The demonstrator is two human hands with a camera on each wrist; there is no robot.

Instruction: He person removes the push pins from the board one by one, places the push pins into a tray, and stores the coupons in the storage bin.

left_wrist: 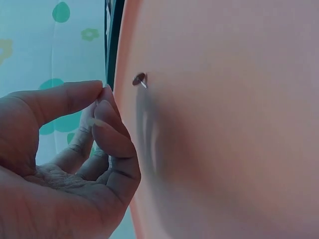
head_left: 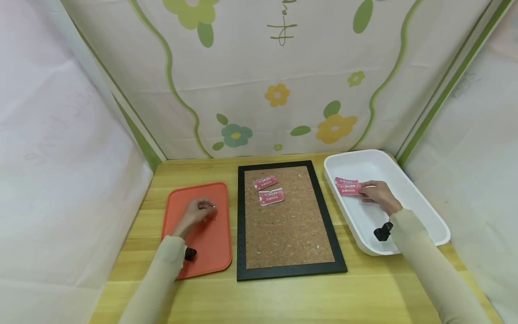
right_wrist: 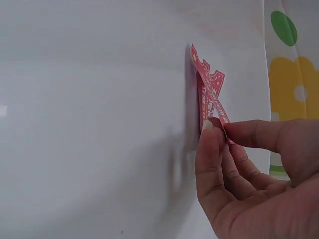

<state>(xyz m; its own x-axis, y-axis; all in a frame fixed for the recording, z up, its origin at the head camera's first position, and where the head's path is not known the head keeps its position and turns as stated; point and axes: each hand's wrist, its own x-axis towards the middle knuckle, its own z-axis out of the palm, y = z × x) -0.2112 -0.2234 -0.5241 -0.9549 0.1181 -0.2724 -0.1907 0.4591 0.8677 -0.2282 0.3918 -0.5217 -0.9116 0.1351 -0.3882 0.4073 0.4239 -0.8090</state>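
Over the red tray (head_left: 210, 252) at the left, my left hand (head_left: 198, 210) has its thumb and fingertips brought together. A thumbtack (left_wrist: 139, 79) lies on the tray just beyond these fingertips in the left wrist view; I cannot tell whether something tiny sits inside the pinch. My right hand (head_left: 378, 194) reaches into the white basin (head_left: 429, 213) and pinches pink printed coupons (right_wrist: 209, 92) by one end. Those coupons fan apart, crossing each other near the basin's left wall. Two more pink coupons (head_left: 271, 196) lie on the upper left of the corkboard (head_left: 289, 225).
The corkboard's black frame (head_left: 291, 271) lies between tray and basin on the wooden table (head_left: 283, 299). Small light tacks (head_left: 318, 247) show near the cork's corners. White floral fabric (head_left: 251, 76) hangs behind and at both sides. Dark wrist cameras (head_left: 383, 231) sit by the cuffs.
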